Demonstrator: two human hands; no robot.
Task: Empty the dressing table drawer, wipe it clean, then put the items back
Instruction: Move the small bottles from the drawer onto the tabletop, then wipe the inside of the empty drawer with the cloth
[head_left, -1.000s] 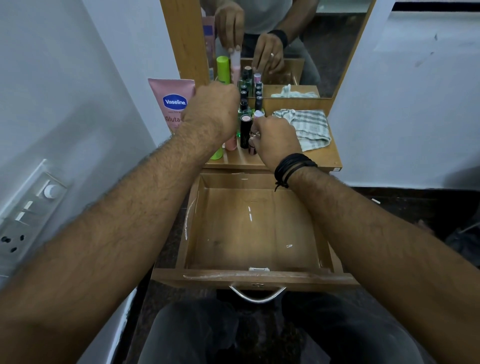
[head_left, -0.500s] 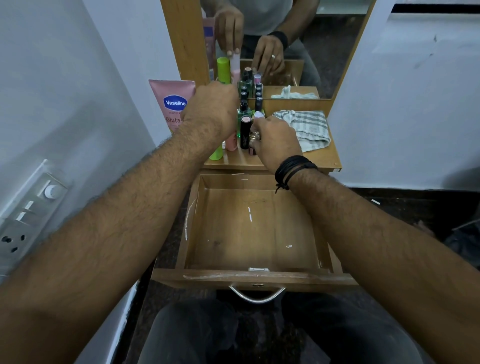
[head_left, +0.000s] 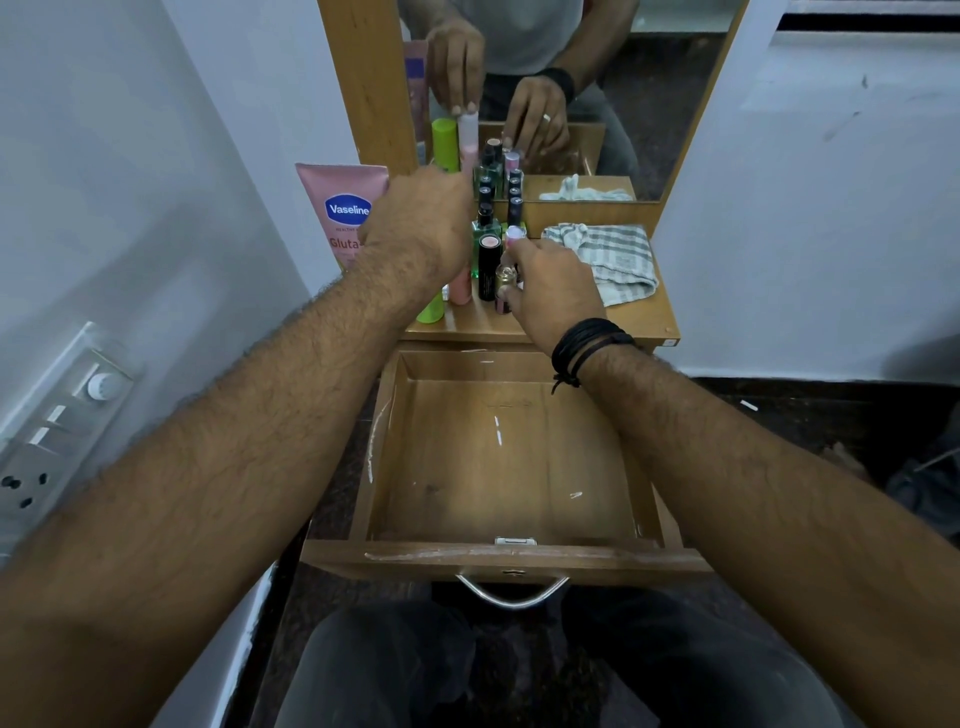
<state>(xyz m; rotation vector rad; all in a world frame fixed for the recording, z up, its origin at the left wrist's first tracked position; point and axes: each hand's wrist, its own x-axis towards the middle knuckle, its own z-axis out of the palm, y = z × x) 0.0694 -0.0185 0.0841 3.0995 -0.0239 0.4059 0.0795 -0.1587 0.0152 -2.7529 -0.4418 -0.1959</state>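
Wooden drawer (head_left: 498, 467) lies open below both hands; right hand (head_left: 550, 291) pinches a small bottle (head_left: 505, 280), left hand (head_left: 421, 223) grips a pink tube (head_left: 461, 283)

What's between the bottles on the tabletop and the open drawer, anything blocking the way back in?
Nothing visible. The drawer is pulled out and bare inside, right below the tabletop's front edge. The bottles stand near that edge, with the left hand and right hand already on them. The cloth lies off to the right.

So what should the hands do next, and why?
Probably lift what they hold down into the drawer. It is open and bare, while the bottles stand on the table top. The right hand already pinches a small bottle; the left hand grips a pink tube.
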